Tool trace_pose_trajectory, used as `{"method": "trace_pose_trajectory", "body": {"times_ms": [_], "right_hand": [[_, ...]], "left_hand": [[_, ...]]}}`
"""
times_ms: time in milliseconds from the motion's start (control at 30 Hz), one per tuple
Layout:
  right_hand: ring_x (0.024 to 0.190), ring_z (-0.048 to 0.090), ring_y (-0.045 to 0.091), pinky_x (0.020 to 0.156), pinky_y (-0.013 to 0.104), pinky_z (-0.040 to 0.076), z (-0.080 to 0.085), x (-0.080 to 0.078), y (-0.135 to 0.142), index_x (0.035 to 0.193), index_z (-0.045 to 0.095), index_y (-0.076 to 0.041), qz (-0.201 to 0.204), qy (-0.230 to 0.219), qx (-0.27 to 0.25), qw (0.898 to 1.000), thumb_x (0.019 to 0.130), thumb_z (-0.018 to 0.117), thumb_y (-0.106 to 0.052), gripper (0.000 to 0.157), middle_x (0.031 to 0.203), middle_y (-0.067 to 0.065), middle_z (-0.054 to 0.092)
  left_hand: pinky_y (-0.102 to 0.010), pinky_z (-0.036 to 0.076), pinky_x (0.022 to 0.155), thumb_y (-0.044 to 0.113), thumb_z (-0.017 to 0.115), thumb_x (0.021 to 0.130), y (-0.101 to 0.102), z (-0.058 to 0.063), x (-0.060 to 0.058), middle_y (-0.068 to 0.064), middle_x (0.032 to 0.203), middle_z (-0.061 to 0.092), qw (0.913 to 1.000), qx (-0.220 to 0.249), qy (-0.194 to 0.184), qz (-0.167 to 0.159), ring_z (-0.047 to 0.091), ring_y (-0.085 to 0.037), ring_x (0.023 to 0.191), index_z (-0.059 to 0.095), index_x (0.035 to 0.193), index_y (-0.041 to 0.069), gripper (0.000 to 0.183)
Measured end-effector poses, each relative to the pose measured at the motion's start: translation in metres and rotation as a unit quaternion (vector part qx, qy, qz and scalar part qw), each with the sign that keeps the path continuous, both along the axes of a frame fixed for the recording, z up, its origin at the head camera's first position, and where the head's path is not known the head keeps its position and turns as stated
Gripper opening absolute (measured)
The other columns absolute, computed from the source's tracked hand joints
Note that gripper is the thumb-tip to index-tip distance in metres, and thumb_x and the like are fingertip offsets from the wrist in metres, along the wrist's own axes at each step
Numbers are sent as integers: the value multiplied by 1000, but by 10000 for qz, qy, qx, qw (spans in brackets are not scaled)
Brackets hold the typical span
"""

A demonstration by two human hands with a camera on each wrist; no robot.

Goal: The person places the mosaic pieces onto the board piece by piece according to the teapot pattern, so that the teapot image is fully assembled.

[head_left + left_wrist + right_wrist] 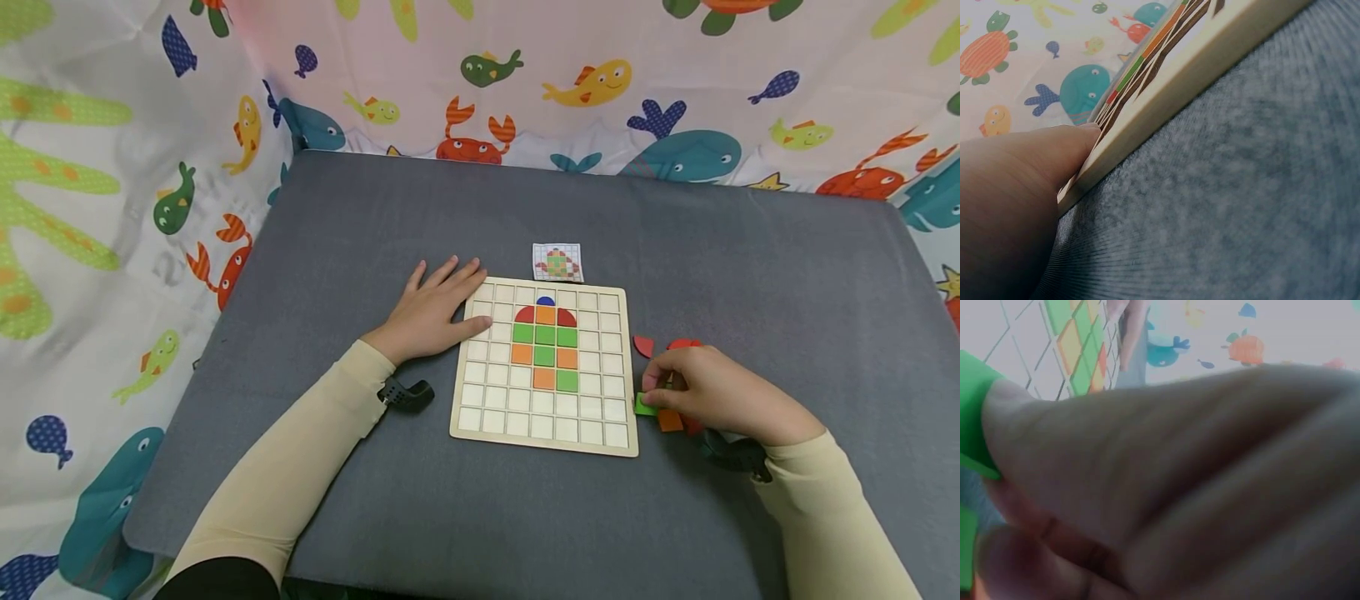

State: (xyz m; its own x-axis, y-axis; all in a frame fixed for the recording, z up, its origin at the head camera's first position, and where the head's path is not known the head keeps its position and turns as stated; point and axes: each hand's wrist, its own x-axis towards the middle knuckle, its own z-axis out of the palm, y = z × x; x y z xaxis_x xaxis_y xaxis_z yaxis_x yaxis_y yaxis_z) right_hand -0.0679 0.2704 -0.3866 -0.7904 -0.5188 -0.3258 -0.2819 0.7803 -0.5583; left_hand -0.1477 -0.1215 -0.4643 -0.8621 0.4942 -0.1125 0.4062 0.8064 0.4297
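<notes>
A wooden grid board [480,433] lies flat on the grey table. Colored tiles fill its middle: a blue half-round piece [546,301] on top, red curved pieces [525,314], and green [545,335] and orange squares [521,354]. My left hand [438,312] rests with spread fingers at the board's left edge, its thumb [1072,147] lying over the rim. Beside the board's right edge, my right hand [712,390] pinches a green square tile [975,415] between thumb and fingers. Its palm hides part of a loose tile pile.
Loose red pieces [642,346] and an orange tile [670,420] lie around my right hand. A small pattern card [557,262] sits just behind the board. The grey table [420,517] meets a cloth with sea animals [420,50] at the back and left.
</notes>
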Motion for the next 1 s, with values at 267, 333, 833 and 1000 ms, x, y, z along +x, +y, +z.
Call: {"method": "trace_pose_trajectory", "body": {"times_ms": [267, 333, 833, 1000], "right_hand": [[62, 53, 8, 57, 25, 45, 8, -9, -22, 89, 71, -17, 153, 176, -208, 9995, 95, 80, -15, 11, 75, -8, 65], [65, 56, 9, 59, 25, 46, 10, -12, -29, 89, 71, -17, 184, 256, -221, 9993, 95, 79, -14, 11, 76, -7, 67], [64, 53, 12, 59, 29, 44, 11, -31, -92, 86, 73, -18, 505, 510, -572, 9958, 94, 80, -12, 12, 77, -6, 67], [69, 56, 12, 64, 31, 48, 4, -35, -110, 90, 73, -16, 623, 528, -750, 9938, 95, 80, -13, 9, 80, -8, 67]], "left_hand": [[-55, -13, 128, 72, 44, 103, 1, 0, 1, 10, 176, 13, 10000, -32, -22, -28, 1, -17, 164, 22, 170, 29, 83], [-55, -13, 128, 72, 44, 103, 1, 0, 1, 10, 176, 13, 10000, -32, -12, -26, 1, -17, 164, 22, 170, 29, 83], [-55, -13, 128, 73, 43, 103, -1, 0, 0, 10, 176, 13, 10000, -26, 31, -24, 1, -17, 164, 21, 170, 29, 83], [-55, -13, 128, 73, 42, 103, 0, -1, 0, 10, 176, 13, 10000, -1, 25, -8, 2, -17, 164, 22, 170, 29, 82]]}}
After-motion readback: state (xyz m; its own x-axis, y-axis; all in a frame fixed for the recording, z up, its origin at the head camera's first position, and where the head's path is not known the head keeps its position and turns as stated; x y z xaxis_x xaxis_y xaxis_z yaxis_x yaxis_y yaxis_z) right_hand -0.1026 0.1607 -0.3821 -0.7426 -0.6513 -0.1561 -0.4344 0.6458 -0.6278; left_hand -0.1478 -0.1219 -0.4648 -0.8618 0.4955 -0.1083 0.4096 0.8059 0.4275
